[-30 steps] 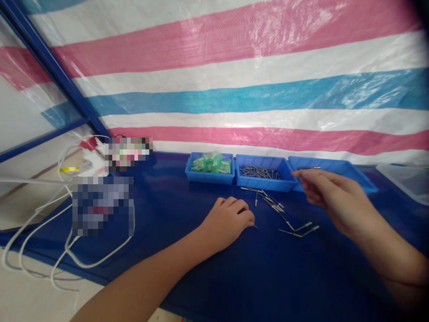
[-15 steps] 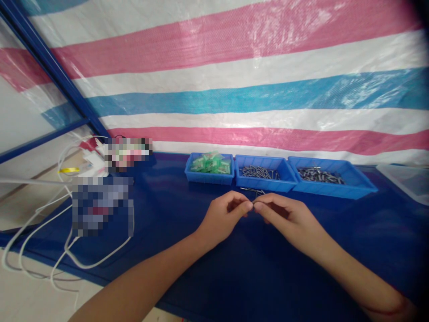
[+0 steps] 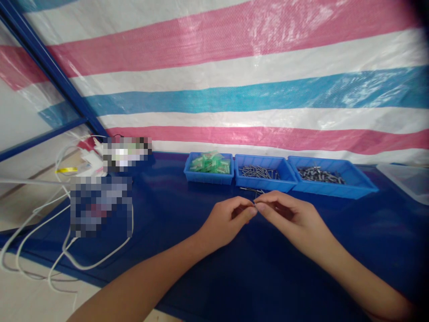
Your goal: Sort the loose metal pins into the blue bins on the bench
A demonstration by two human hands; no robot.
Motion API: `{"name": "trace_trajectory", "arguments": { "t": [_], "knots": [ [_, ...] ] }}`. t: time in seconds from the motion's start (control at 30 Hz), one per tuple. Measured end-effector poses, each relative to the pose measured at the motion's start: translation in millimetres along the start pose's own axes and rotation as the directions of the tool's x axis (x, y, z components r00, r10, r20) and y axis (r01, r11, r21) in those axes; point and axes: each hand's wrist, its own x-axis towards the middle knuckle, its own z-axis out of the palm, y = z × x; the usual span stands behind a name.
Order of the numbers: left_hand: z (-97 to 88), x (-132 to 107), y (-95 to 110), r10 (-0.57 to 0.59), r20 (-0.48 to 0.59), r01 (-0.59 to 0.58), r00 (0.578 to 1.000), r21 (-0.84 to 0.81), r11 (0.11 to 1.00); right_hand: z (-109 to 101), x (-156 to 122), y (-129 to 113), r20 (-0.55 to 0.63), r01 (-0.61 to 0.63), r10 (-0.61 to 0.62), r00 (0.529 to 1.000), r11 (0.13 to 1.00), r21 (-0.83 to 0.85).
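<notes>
Far left, we've got loose white cables (image 3: 81, 269) looping around the table's end, then a small blue plastic bin (image 3: 208, 178) of green plastic packets (image 3: 209, 163). Our left hand (image 3: 221, 223) is in front, thumb and index pinched on a thin greyish sliver (image 3: 255, 204), metal by the look of it. Our right hand (image 3: 295, 219) has thumb and finger closed on it too, tips meeting, probably because something that tiny needs steadying from both sides. Behind are a second blue bin (image 3: 264, 184) of thin metal pins and a longer one (image 3: 335, 191) of stubby silver bits, likely lined up for easy reach.

Hard to see: pixelated patches (image 3: 100, 203) mask stuff by the cables, the sliver barely shows, our fingers cover some loose metal rods (image 3: 251, 190), and a clear plastic tub (image 3: 405, 179) gets cut off.
</notes>
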Motion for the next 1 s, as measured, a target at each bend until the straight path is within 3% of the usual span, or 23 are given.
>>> {"name": "trace_trajectory", "arguments": {
  "t": [0.17, 0.3, 0.47, 0.6, 0.67, 0.73, 0.87, 1.0],
  "knots": [
    [1.6, 0, -2, 0.039, -0.011, -0.039, 0.999, 0.026, 0.999, 0, -1, -2, 0.014, 0.054, -0.053, 0.998, 0.998, -0.042],
    [-0.1, 0, -3, 0.063, -0.089, -0.058, 0.994, 0.055, 0.997, -4, 0, -3, 0.029, 0.108, -0.107, 0.994, 0.993, -0.044],
    [-4.6, 1, -2, 0.057, -0.184, -0.053, 0.981, 0.024, 0.998, -6, 2, -3, 0.063, 0.069, -0.063, 0.996, 0.993, -0.096],
    [-5.2, 2, 0, 0.043, -0.147, -0.037, 0.988, 0.041, 0.998, -5, 5, -2, 0.138, -0.013, 0.017, 0.990, 0.999, -0.031],
    [-5.4, 2, 0, 0.058, -0.112, -0.047, 0.992, 0.095, 0.994, -7, 9, 2, 0.083, -0.130, 0.124, 0.989, 0.989, 0.075],
    [-6.4, 2, -1, 0.097, -0.082, -0.080, 0.992, 0.189, 0.979, -15, 14, 8, -0.044, -0.230, 0.247, 0.968, 0.945, 0.233],
    [-10.5, 5, -7, 0.195, 0.004, -0.179, 0.981, 0.406, 0.896, -43, 26, 27, -0.344, -0.163, 0.401, 0.849, 0.818, 0.552],
    [-14.0, 9, -14, 0.245, 0.034, -0.221, 0.969, 0.556, 0.801, -70, 34, 41, -0.417, -0.164, 0.464, 0.782, 0.797, 0.581]
  ]
}}
